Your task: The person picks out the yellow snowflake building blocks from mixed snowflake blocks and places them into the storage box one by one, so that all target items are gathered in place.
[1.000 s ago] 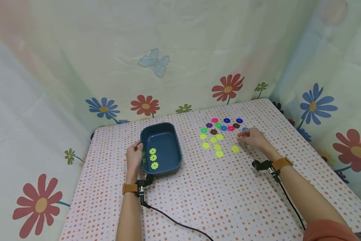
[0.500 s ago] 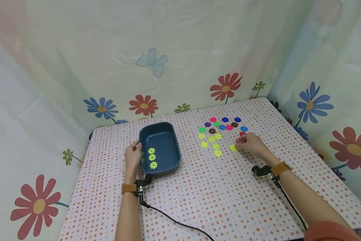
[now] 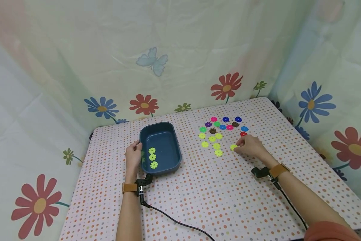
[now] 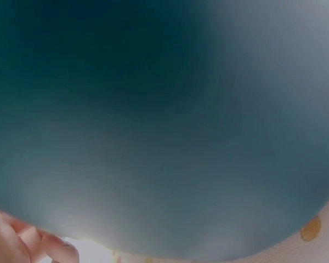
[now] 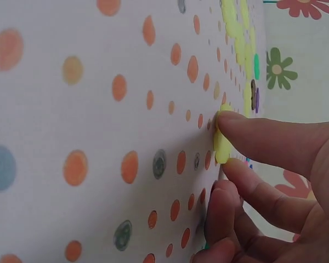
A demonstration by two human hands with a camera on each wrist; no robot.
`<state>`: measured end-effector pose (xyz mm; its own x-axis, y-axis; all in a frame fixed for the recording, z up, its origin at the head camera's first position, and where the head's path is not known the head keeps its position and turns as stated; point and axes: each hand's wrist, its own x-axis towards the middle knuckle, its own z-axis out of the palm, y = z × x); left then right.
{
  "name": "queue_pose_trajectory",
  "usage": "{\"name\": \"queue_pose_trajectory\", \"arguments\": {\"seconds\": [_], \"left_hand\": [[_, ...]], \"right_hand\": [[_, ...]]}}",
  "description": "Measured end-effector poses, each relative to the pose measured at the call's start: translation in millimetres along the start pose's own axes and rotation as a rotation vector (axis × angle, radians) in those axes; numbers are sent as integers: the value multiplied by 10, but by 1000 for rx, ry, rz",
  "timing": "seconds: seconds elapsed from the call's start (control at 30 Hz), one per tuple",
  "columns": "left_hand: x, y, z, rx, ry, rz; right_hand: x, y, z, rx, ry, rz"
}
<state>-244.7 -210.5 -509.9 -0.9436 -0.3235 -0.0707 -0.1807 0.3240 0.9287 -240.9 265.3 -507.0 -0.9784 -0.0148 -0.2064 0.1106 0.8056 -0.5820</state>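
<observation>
My left hand (image 3: 133, 155) grips the left rim of a dark blue tub (image 3: 169, 150). In the left wrist view the tub's wall (image 4: 170, 181) fills most of the picture, with a few fingertips (image 4: 60, 249) at the lower left. Three yellow flower-shaped discs (image 3: 152, 157) lie in a row inside the tub. On the right side of the table, my right hand (image 3: 251, 147) pinches another yellow flower-shaped disc (image 5: 223, 134) between thumb and index finger, at the tabletop. Its other fingers are curled.
Left of the right hand lie several yellow discs (image 3: 212, 138). Farther back are pink, green, purple, brown and blue discs (image 3: 222, 127), plus a red disc (image 3: 243, 134). Cables trail from both wrists across the dotted tablecloth (image 3: 198, 190). A flowered curtain (image 3: 180, 67) stands behind the table.
My right hand has come down toward the front and onto the yellow disc, uncovering the red and light blue discs. The left hand stays at the tub.
</observation>
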Motion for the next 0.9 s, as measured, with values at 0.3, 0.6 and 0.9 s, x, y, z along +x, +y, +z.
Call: {"name": "queue_pose_trajectory", "arguments": {"seconds": [0.3, 0.6, 0.9], "left_hand": [[13, -12, -9, -13, -12, 10], [16, -25, -10, -3, 3, 1], [0, -25, -13, -4, 4, 18]], "right_hand": [[-52, -66, 22, -10, 44, -37], [-54, -72, 69, 29, 70, -25], [-18, -8, 34, 132, 23, -26]]}}
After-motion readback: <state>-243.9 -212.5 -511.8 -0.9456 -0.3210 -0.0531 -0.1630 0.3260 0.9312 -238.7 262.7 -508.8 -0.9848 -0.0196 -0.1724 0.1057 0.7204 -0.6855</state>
